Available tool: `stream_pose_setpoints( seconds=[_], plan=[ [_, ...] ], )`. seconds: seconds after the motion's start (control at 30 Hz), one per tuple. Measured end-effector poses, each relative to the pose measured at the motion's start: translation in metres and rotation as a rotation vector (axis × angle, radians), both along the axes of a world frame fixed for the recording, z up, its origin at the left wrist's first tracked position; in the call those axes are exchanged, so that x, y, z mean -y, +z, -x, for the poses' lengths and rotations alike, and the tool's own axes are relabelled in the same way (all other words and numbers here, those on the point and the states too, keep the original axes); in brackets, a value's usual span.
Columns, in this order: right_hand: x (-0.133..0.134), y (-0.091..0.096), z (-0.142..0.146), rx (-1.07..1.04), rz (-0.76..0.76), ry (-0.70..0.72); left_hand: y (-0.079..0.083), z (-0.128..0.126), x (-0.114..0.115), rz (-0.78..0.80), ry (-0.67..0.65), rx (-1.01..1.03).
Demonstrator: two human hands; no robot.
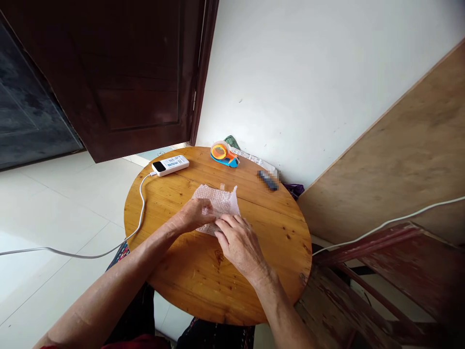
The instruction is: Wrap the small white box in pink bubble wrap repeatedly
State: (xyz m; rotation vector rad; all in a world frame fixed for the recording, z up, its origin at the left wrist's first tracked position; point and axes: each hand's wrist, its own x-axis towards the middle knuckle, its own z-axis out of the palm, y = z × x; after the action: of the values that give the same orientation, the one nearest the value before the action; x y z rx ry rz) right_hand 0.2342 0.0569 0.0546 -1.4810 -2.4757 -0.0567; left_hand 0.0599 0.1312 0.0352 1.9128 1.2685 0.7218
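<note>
A piece of pinkish, see-through bubble wrap (221,196) lies near the middle of the round wooden table (269,291). My left hand (196,214) has curled fingers and pinches the wrap at its near left part. From the right, my right hand (240,243) reaches in with bent fingers close together, gripping the wrap's near edge. The fingertips of both hands almost meet there. Whether anything is inside the wrap cannot be made out. A small tan strip (222,186) sticks up at its far edge.
An orange and blue tape dispenser (224,154) stands at the table's far side. A white power bank (170,165) with a cable (142,203) lies at the far left. To the right is a blurred dark object (268,180). A wooden chair (392,271) stands beside the table.
</note>
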Motion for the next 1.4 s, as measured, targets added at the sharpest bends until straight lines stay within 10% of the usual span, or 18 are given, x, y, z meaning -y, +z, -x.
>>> stream_pose_setpoints(
  seconds=[0.4,0.87,1.2,1.4],
  plan=[
    [-0.016,0.010,0.008,0.168,-0.003,0.082,-0.007,0.052,0.020,0.128,0.379,-0.147],
    [-0.022,0.006,0.010,0.071,0.030,0.013,-0.007,-0.007,0.028,0.212,0.210,0.298],
    [-0.017,-0.002,-0.033,-0.448,0.202,0.033,0.027,-0.006,0.031,0.034,-0.229,-0.039],
    [-0.016,-0.017,-0.045,-0.526,0.081,-0.210,0.014,-0.016,0.035,-0.199,-0.071,-0.195]
  ],
)
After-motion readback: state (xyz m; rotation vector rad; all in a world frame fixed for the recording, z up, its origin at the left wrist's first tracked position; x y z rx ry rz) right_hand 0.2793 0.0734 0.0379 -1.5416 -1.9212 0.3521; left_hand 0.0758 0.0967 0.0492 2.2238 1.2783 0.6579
